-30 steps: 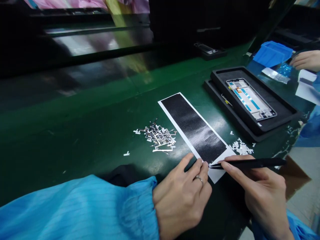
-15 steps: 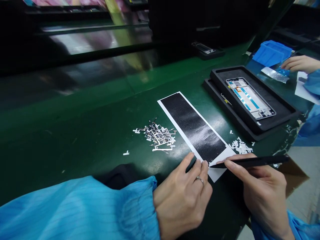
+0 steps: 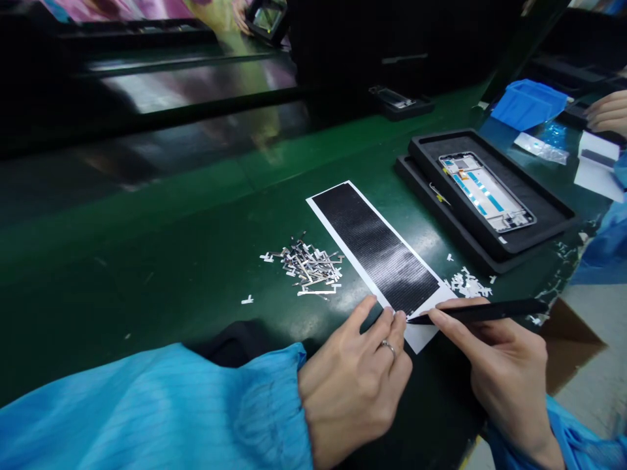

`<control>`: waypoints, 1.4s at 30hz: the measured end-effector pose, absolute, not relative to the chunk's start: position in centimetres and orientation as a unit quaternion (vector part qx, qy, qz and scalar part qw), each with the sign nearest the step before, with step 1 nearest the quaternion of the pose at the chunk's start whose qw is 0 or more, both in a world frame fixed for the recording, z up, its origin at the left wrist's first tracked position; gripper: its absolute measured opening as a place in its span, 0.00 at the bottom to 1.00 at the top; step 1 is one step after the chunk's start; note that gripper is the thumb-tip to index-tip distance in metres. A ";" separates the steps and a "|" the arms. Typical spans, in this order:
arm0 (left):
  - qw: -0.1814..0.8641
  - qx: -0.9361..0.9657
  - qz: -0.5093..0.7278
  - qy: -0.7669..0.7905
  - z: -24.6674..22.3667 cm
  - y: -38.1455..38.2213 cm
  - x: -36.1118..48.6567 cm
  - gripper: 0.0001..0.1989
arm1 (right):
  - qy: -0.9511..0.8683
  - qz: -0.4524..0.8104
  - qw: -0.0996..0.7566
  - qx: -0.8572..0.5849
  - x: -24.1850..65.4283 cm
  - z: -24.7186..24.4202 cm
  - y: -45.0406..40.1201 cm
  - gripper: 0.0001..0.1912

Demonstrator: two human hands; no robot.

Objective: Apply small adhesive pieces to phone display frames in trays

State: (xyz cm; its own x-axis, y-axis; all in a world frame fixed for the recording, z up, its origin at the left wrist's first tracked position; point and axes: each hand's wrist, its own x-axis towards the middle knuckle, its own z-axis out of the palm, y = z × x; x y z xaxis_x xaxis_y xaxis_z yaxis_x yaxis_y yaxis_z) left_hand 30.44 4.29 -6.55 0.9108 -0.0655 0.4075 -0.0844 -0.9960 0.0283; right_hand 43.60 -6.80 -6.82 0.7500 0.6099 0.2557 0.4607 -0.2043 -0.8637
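My left hand [image 3: 355, 375], with a ring on one finger, has its fingertips on the near end of a white-backed sheet of fine black strips [image 3: 375, 247]. My right hand [image 3: 507, 369] grips black tweezers [image 3: 482, 312], and their tip touches the sheet beside my left fingertips. To the left of the sheet lies a loose pile of small silver metal pieces [image 3: 306, 269]. White paper scraps [image 3: 467, 284] lie to its right. A phone frame [image 3: 486, 192] sits in a black foam tray [image 3: 551, 196].
A co-worker's hand [image 3: 607, 114] is at the upper right, near a blue plastic bin [image 3: 528, 104], a clear bag [image 3: 541, 149] and white papers [image 3: 598, 166]. The green workbench [image 3: 147, 228] stretches left. A small black tray [image 3: 399, 102] stands along its far side.
The view has shifted slightly. The co-worker's hand has moved up and to the right, away from the bag. My hands and the tweezers stay at the sheet's corner.
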 end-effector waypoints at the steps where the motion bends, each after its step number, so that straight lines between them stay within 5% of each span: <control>1: 0.020 0.977 0.209 -0.038 -6.5 4.3 30.5 0.16 | -0.349 0.074 0.530 -0.770 43.6 -6.8 -6.8 0.01; 12: 0.035 0.973 0.225 -0.040 -6.6 4.3 30.6 0.18 | -0.313 0.134 0.586 -0.736 44.3 -8.0 -7.8 0.02; 17: 0.323 0.914 0.199 0.143 -5.6 4.3 30.6 0.16 | -0.283 0.158 0.637 -0.699 43.7 -7.4 -7.8 0.03; 23: 0.621 0.726 -0.013 0.296 -3.7 5.0 31.5 0.08 | -0.277 0.146 0.665 -0.678 43.0 -7.0 -7.4 0.03; 42: 0.642 0.709 0.004 0.292 -4.3 4.9 31.8 0.11 | -0.320 0.136 0.602 -0.719 42.9 -6.9 -7.7 0.03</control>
